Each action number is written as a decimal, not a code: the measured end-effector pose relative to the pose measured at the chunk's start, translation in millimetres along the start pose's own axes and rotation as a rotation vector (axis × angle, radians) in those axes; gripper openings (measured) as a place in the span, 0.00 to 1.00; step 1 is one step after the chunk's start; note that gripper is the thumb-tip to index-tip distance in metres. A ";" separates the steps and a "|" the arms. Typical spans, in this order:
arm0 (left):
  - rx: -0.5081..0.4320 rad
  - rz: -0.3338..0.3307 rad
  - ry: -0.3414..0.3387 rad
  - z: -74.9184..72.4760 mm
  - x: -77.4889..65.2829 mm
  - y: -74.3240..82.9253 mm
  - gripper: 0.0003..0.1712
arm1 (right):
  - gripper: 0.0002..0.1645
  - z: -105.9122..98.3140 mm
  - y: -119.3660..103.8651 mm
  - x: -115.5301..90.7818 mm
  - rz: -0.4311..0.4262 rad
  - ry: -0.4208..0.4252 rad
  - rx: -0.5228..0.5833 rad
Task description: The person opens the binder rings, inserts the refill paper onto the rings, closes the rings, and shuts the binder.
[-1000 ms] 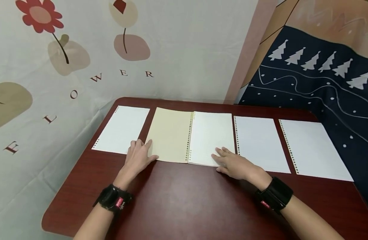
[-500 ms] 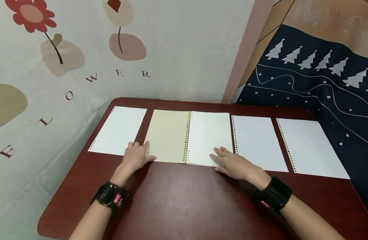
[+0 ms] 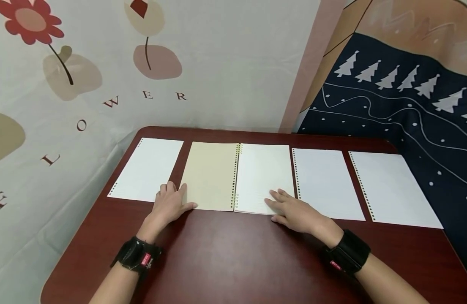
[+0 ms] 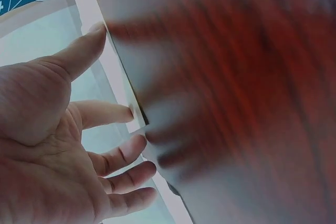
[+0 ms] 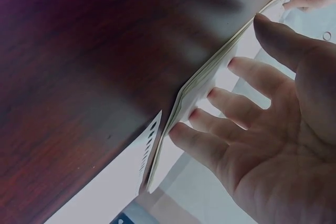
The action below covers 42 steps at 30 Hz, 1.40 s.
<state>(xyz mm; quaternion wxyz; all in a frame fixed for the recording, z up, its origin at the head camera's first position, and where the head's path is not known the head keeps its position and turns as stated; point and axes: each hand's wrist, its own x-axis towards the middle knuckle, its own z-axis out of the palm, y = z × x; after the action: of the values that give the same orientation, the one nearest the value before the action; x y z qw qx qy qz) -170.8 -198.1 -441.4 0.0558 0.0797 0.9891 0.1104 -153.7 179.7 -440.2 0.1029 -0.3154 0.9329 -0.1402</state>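
An open ring-bound notebook (image 3: 210, 177) lies flat in the middle of the table, a beige cover on its left and a white lined page (image 3: 263, 173) on its right. My left hand (image 3: 170, 204) touches the lower left corner of the beige cover, thumb and forefinger spread along its edges. On the lower right of the white page rests my right hand (image 3: 296, 210), fingers spread and fairly straight. In the right wrist view, fingertips (image 5: 181, 129) touch the page above a thin stack of sheets. Neither hand grips anything.
One loose punched sheet (image 3: 146, 169) lies left of the notebook. Two more, a nearer sheet (image 3: 328, 181) and a farther sheet (image 3: 393, 185), lie to its right. The dark red table (image 3: 233, 257) meets a printed cloth (image 3: 233, 84) at its back edge.
The beige cover's raised far left corner has come down flat. Both hands keep their places on the notebook while the head view shifts slightly.
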 end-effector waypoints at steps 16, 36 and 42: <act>0.016 0.024 -0.009 -5.8 2.1 7.6 0.45 | 0.35 -2.1 -1.7 -0.7 -0.025 0.009 -0.020; 0.149 0.262 0.065 -13.1 61.2 66.7 0.37 | 0.26 -21.4 4.9 48.5 -0.041 0.220 -0.135; 0.178 0.250 0.096 -11.8 121.8 78.4 0.28 | 0.20 -34.6 13.7 105.2 0.063 0.277 -0.069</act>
<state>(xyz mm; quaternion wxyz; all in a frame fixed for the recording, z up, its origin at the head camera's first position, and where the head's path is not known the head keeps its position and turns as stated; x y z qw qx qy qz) -280.4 -104.4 -423.5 -0.0133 0.2016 0.9789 0.0319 -253.1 132.0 -423.0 -0.0333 -0.2669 0.9519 -0.1470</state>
